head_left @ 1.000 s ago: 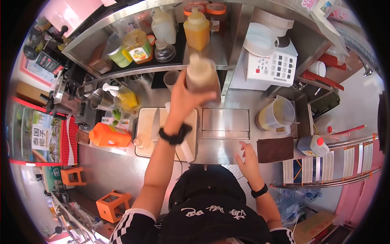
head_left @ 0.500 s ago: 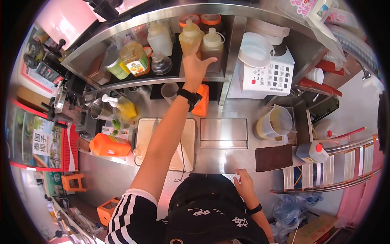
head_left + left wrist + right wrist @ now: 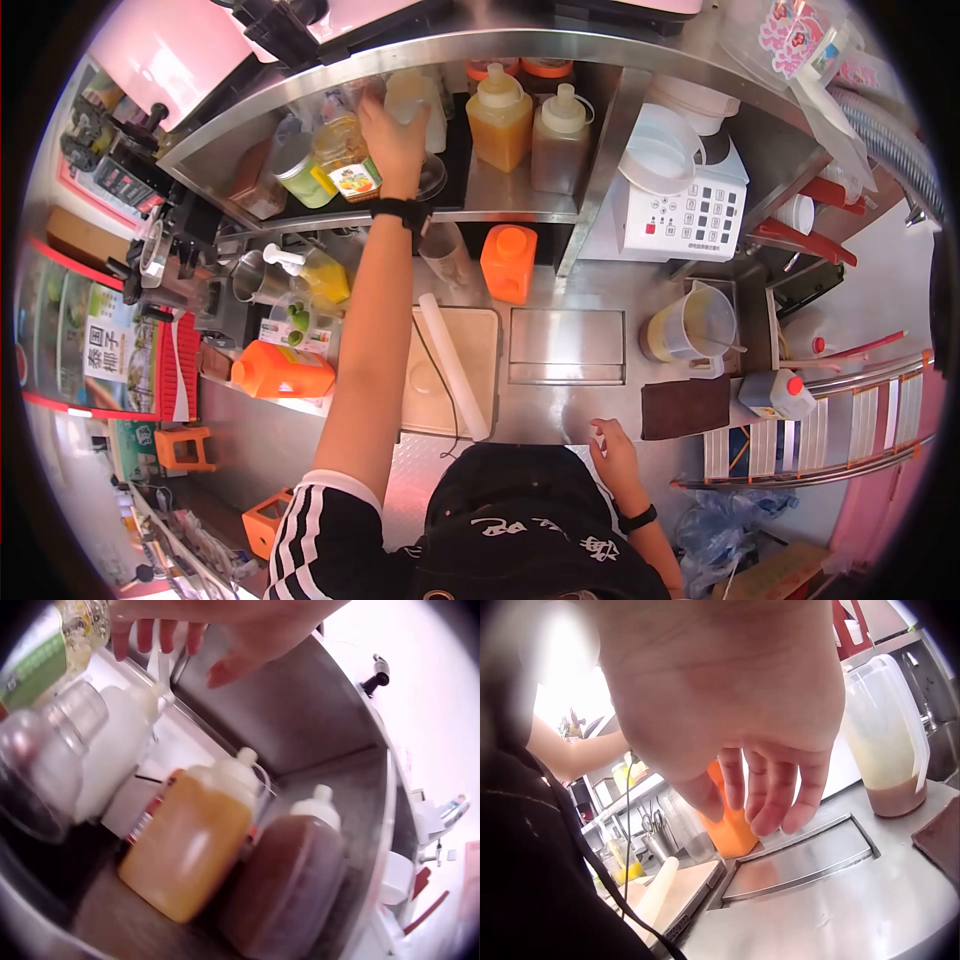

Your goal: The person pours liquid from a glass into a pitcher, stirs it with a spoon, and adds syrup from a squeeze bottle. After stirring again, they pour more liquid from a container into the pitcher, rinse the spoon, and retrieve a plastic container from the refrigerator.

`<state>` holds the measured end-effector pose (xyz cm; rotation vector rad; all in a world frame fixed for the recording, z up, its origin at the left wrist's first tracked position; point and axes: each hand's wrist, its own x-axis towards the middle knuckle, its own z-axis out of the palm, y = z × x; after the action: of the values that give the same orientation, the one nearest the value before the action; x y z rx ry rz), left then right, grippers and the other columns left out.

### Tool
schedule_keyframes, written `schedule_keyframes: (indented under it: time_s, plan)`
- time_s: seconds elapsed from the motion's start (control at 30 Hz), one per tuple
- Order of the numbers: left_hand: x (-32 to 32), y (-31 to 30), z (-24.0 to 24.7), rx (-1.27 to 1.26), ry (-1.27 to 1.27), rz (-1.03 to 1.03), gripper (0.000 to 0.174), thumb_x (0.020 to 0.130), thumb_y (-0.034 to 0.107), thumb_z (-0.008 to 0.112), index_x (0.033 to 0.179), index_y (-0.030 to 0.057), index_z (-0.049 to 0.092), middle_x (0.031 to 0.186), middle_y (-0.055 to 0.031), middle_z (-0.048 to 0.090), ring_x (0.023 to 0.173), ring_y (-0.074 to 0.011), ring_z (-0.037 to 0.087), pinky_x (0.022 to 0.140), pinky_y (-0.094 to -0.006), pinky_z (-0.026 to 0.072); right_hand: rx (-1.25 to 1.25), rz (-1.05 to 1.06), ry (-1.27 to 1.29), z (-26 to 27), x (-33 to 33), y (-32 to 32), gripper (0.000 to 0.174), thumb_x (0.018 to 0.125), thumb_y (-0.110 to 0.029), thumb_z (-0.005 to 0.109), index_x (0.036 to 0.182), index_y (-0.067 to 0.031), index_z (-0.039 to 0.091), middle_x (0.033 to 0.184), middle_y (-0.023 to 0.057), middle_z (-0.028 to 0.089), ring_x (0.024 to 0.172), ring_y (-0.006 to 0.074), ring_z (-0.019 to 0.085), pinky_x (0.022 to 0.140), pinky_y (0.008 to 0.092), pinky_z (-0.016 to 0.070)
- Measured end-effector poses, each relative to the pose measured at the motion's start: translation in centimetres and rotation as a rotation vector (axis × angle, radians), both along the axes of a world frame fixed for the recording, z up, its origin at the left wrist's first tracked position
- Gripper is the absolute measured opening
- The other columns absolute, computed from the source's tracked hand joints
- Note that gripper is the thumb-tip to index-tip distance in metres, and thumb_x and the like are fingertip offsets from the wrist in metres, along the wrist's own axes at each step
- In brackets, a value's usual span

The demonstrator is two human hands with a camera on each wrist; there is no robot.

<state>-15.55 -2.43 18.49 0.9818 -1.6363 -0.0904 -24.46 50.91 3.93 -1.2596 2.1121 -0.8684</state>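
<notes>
My empty left hand [image 3: 396, 150], fingers parted, hovers near a white squeeze bottle [image 3: 112, 750]; my empty right hand [image 3: 617, 466] hangs, loosely bent, by the table's [image 3: 545, 415] front edge.

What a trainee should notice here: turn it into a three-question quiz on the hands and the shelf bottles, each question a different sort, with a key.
1. True or false: the right hand grips a bottle.
2. Multiple choice: which of these is nearest to the left hand?
A. the dark cloth
B. the measuring jug
C. the white bottle
3. Fill in the gap: in the head view, the yellow bottle stands on the shelf to the ____ of the brown bottle.

Key:
1. False; it holds nothing.
2. C
3. left
</notes>
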Motion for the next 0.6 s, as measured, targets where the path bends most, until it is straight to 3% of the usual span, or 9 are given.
schedule_keyframes:
  time_s: [0.13,0.2,0.3,0.33,0.4,0.53,0.6]
  plan:
    - [-1.8,-0.5,0.3,0.121,-0.054,0.033,0.099,0.064,0.036,0.083,0.138,-0.0031,0.032,0.129,-0.0269,0.050,0.119,-0.0400,0.051,0.097,-0.0447,0.0440,0.014,-0.016,-0.010,0.5,0.4,-0.1,0.029,0.081,-0.002,0.062,0.109,-0.0033,0.058,0.091,0.0134,0.059,0.077,0.0299,0.061,0.065,0.0370,0.0505]
    - [-2.4,-0.2,1.2,0.400,-0.156,0.157,0.105,0.060,0.042,0.084,0.138,-0.0038,0.029,0.129,-0.0304,0.048,0.116,-0.0425,0.053,0.094,-0.0459,0.0465,0.007,-0.025,-0.017,0.3,0.6,-0.1,0.029,0.081,-0.002,0.062,0.109,-0.0032,0.058,0.090,0.0134,0.059,0.075,0.0297,0.061,0.064,0.0371,0.0501]
    - [-2.5,-0.6,1.2,0.410,-0.140,0.173,0.091,0.063,0.041,0.081,0.129,-0.0023,0.035,0.123,-0.0280,0.051,0.106,-0.0454,0.057,0.089,-0.0499,0.0484,0.027,-0.035,-0.031,0.1,1.0,0.1,0.028,0.081,-0.003,0.062,0.110,-0.0030,0.057,0.089,0.0133,0.058,0.071,0.0291,0.060,0.063,0.0373,0.0491]
    - [-2.5,-0.2,1.3,0.410,-0.142,0.172,0.091,0.063,0.041,0.081,0.129,-0.0023,0.035,0.123,-0.0280,0.051,0.106,-0.0454,0.057,0.089,-0.0499,0.0484,0.013,-0.046,-0.033,0.1,1.1,0.2,0.028,0.081,-0.003,0.062,0.109,-0.0027,0.058,0.088,0.0133,0.058,0.069,0.0289,0.059,0.062,0.0375,0.0488]
    - [-2.5,0.9,2.1,0.097,-0.036,0.175,0.083,0.063,0.037,0.080,0.124,-0.0016,0.038,0.115,-0.0284,0.054,0.103,-0.0464,0.058,0.086,-0.0502,0.0487,-0.003,-0.064,-0.039,-0.2,1.4,0.2,0.027,0.081,-0.003,0.062,0.109,-0.0024,0.058,0.087,0.0132,0.058,0.068,0.0287,0.059,0.062,0.0376,0.0484]
    - [-1.3,3.4,5.5,0.017,-0.039,0.134,0.091,0.062,0.041,0.082,0.128,-0.0056,0.037,0.121,-0.0298,0.054,0.108,-0.0455,0.056,0.091,-0.0493,0.0463,-0.055,-0.026,-0.037,-0.2,2.0,-0.3,0.025,0.081,-0.002,0.062,0.106,-0.0017,0.058,0.087,0.0135,0.059,0.069,0.0292,0.059,0.063,0.0374,0.0485]
    - [-0.2,6.9,6.6,0.048,0.077,0.027,0.083,0.064,0.032,0.084,0.124,-0.0052,0.040,0.116,-0.0255,0.057,0.105,-0.0381,0.060,0.089,-0.0435,0.0485,-0.089,-0.007,-0.045,0.3,2.1,-1.3,0.024,0.081,-0.002,0.062,0.105,-0.0014,0.059,0.087,0.0137,0.059,0.069,0.0295,0.059,0.063,0.0373,0.0485]
